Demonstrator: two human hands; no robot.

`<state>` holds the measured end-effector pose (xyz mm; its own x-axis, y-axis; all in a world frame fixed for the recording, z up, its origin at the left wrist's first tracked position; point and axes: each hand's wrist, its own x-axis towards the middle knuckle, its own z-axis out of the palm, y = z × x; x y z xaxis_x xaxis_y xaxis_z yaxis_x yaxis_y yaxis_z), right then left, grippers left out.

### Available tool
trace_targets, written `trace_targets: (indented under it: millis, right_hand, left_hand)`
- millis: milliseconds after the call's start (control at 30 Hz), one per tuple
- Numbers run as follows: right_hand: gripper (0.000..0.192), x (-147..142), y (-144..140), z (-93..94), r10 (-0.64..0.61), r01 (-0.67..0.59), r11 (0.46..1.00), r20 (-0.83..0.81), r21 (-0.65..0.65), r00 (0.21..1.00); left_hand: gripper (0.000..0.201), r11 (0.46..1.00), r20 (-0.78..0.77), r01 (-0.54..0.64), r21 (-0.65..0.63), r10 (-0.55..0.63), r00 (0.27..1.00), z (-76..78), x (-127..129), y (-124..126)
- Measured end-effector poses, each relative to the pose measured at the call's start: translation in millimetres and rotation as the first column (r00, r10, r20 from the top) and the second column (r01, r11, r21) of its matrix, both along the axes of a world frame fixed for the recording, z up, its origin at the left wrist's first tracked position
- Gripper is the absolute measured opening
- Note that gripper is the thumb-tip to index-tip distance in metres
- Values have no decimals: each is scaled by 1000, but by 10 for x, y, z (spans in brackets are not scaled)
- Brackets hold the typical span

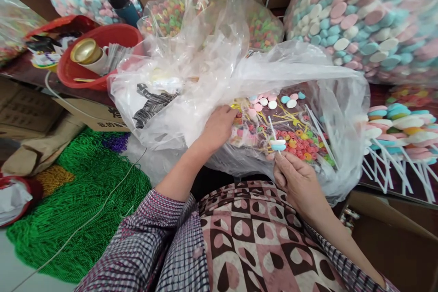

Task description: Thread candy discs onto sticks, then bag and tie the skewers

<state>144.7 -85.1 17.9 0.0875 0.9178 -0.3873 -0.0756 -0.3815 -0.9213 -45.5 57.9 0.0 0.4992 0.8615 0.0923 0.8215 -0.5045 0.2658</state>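
The work in hand looks like threading soft sweets onto a stick, judging by the part-filled one held up. On the left, the bare left hand (219, 125) reaches into the spread of sweets, its fingers bent by the yellow flat strips (290, 116) and red ring-shaped gummies (306, 146); I cannot tell whether they grip anything. Right of it, the bare right hand (297, 175) pinches a thin white stick (272, 128) between thumb and fingers, just below at least 2 stacked discs, 1 white and 1 blue (278, 145). Bare stick rises above them, so the next move probably calls for keeping it steady while the left hand brings a piece to that free end. Farther right lies a pile of filled white sticks with pastel discs (398, 127).

As for what is obscured: at left, the cloudy clear plastic sheeting (212, 68) veils the black-striped strips (153, 105). The left thumb is hidden, and the held stick's lower end disappears in the right hand. At far right, the frame cuts off the pile and the brown cardboard box (393, 251), whose contents are unclear.
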Motion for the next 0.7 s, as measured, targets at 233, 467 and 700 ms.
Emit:
trace_targets:
  millis: [233,467,700]
  right_hand:
    - [38,1,-20,-58,50,-51,999,10,20,999]
    - [44,-54,90,49,226,-232,973,190,14,956]
    - [47,-41,150,137,296,-294,955,197,-39,935]
  left_hand:
    - [25,997,152,-74,-34,78,985,59,35,-55]
    - [22,967,775,16,-255,195,601,-8,39,-151]
    - [25,811,852,317,-491,371,370,59,31,-206]
